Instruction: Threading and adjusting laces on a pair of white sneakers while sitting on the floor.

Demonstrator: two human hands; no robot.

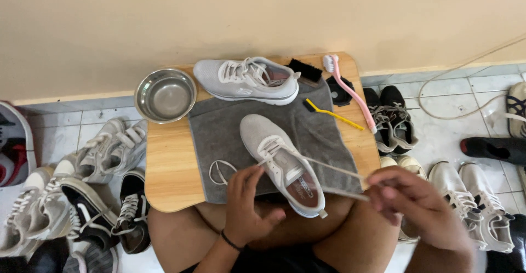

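A light grey sneaker (282,163) lies on a grey towel (224,136) on a small wooden table (170,169), toe pointing away from me. My left hand (249,204) pinches its white lace (222,171) near the eyelets, and a loop of lace trails onto the towel. My right hand (416,207), blurred, pulls the other lace end taut to the right. A second matching sneaker (246,79) lies on its side at the back of the table.
A steel bowl (165,95) sits back left. A black brush (304,70), pink long-handled brush (348,89) and yellow thin brush (331,114) lie back right. Several pairs of shoes crowd the tiled floor on both sides (98,158) (392,117). A white cable (455,92) runs along the right.
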